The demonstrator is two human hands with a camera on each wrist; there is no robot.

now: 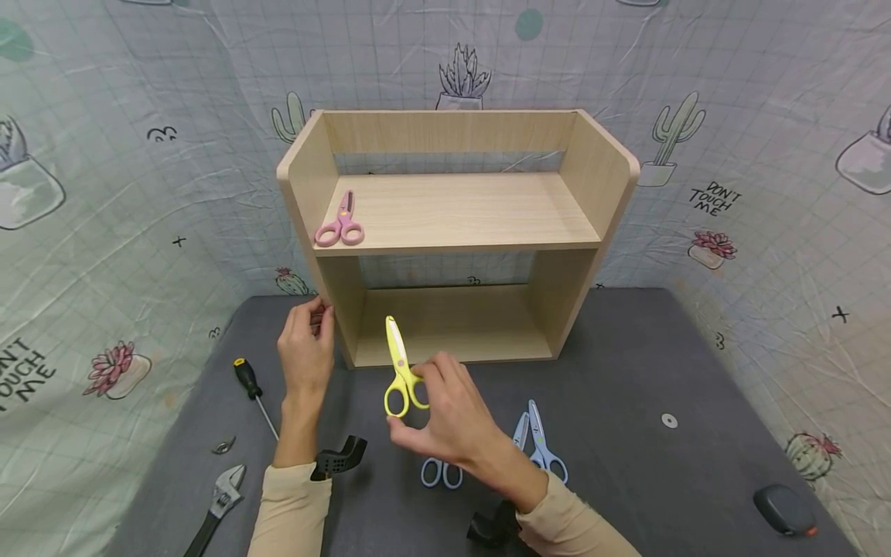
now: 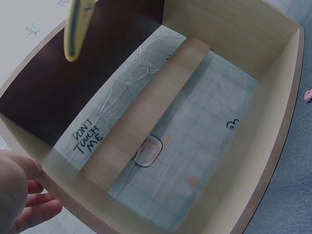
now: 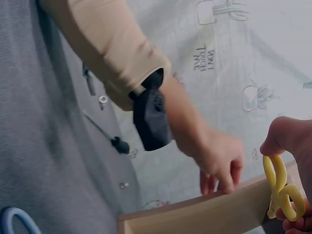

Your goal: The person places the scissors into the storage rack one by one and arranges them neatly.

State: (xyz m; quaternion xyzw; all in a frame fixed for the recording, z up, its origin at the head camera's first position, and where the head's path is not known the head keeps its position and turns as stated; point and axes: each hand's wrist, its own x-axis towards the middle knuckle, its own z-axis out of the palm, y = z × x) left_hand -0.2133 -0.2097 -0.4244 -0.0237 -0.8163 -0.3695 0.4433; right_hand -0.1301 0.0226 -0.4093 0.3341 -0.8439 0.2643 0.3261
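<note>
My left hand (image 1: 306, 344) holds the front edge of the left side panel of a light wooden shelf (image 1: 445, 247), thumb at the edge and fingers outside. Between thumb and fingers, my right hand (image 1: 452, 410) pinches yellow scissors (image 1: 398, 356) by their handle loops, blades upward, in front of the lower compartment. Pink scissors (image 1: 345, 220) lie on the upper board at its left end. On the table below the right hand are blue scissors (image 1: 539, 441) and more blue handle loops (image 1: 442, 472), partly hidden by that hand and arm.
Left on the grey table (image 1: 619, 371) lie a screwdriver (image 1: 249, 379), a small metal part (image 1: 223, 445) and an adjustable wrench (image 1: 224, 495). To the right are a washer (image 1: 669, 421) and a dark tape measure (image 1: 784, 509). A printed sheet (image 1: 209, 155) hangs behind the shelf.
</note>
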